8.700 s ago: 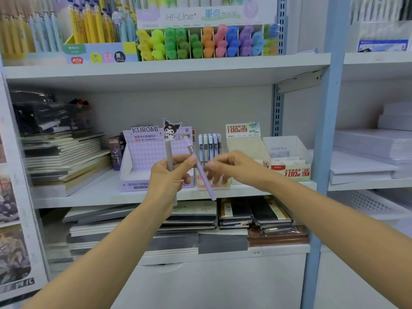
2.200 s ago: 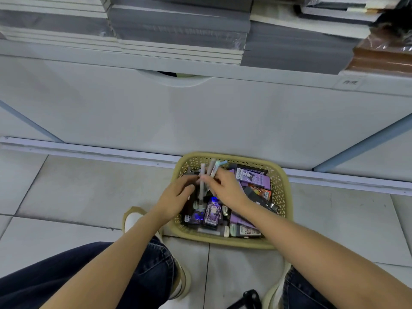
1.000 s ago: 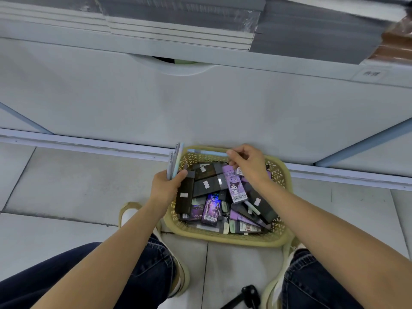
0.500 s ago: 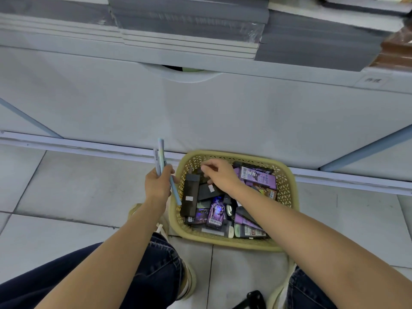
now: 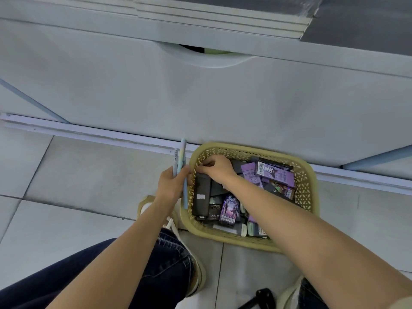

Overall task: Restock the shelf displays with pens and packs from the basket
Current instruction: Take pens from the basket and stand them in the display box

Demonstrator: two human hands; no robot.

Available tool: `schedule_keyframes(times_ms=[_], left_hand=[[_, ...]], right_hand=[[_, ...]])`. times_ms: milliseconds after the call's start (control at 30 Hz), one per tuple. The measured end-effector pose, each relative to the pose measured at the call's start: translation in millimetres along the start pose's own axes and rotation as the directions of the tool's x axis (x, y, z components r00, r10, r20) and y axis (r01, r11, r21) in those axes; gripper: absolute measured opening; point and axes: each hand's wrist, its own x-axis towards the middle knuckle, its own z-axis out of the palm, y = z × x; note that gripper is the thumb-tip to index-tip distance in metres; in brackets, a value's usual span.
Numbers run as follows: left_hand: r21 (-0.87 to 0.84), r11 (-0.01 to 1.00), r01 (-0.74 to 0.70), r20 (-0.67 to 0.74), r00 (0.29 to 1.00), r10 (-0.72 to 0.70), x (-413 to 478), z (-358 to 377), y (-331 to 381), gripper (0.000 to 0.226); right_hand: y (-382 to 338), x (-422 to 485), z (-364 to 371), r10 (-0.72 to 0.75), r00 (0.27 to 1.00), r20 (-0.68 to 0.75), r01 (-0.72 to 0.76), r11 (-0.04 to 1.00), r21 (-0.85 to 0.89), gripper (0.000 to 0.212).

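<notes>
A yellow plastic basket stands on the tiled floor against the shelf's base. It is full of dark packs and purple packs, lying jumbled. My left hand hovers just outside the basket's left rim and grips several pastel pens, which point up towards the shelf. My right hand reaches into the basket's far left corner with its fingers curled down among the packs. Whatever sits under those fingertips is hidden.
The white base panel of the shelf rises behind the basket, with a floor rail along its foot. Stacked notebooks lie on the shelf above. My knees in jeans and a shoe are close by the basket.
My right hand has moved left to the basket's far left corner, close to my left hand. The left hand keeps the pens, now more upright beside the rim.
</notes>
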Motion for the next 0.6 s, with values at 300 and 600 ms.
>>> schedule_keyframes(times_ms=[300,600], left_hand=[[0.057,0.996,-0.061,0.005,0.998,0.061,-7,2,8,0.026],[-0.011,0.996,-0.086,0.083,0.993,0.087,-45,26,42,0.023]], right_hand=[[-21,-34,-66,-0.093,0.988,-0.124,0.129,0.937,0.325,0.013],[-34,-94,-128,-0.159,0.946,-0.284,0.31,0.705,0.638,0.014]])
